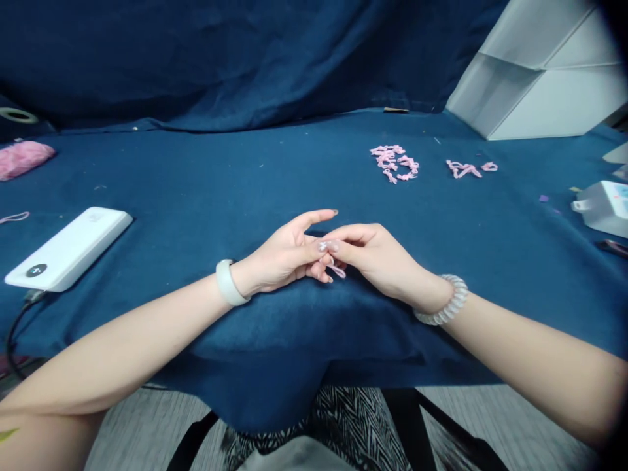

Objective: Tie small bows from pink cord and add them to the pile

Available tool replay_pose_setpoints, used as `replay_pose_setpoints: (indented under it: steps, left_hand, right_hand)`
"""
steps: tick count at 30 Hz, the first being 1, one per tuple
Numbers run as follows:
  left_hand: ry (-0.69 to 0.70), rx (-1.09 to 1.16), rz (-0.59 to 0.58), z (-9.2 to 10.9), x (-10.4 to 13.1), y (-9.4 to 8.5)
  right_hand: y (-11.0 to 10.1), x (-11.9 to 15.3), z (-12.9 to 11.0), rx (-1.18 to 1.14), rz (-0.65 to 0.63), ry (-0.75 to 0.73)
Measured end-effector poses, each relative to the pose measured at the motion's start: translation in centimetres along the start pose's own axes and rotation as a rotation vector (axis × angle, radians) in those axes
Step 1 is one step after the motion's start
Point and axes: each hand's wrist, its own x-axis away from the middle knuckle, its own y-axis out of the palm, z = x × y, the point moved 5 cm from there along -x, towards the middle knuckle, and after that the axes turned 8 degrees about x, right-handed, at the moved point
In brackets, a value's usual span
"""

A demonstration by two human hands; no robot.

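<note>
Near the table's front edge, my left hand and my right hand meet with thumbs and fingertips together. Between them they pinch a small loop of pink yarn; its lower end hangs out below the fingertips and the rest is hidden. My left index finger sticks out apart, while the thumb and other fingers close on the yarn. Further back on the blue cloth lie a cluster of knotted pink yarn pieces and a smaller group of similar pieces.
At the left are a white power bank with a cable, a pink yarn ball and a loose yarn loop. White stacked bins stand at the back right. A white plastic object sits at the right edge.
</note>
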Motion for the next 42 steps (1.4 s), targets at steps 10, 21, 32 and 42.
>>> replay_pose_setpoints:
  steps: [10,21,32,42]
  left_hand:
    - [0.036,0.022,0.091,0.2,0.1,-0.8]
    - [0.061,-0.058,0.129,0.1,0.0,-0.8]
    - [-0.017,-0.107,0.212,-0.1,0.4,-0.9]
    - [0.004,-0.018,0.235,0.3,0.3,-0.8]
  right_hand:
    - [-1.4,0.0,-0.1,0.06,0.255,0.008]
    - [-1.6,0.2,-0.6,0.113,0.32,-0.02]
    - [-2.0,0.2,-0.5,0.082,0.332,-0.009]
    - [-2.4,0.2,-1.1,0.158,0.339,-0.006]
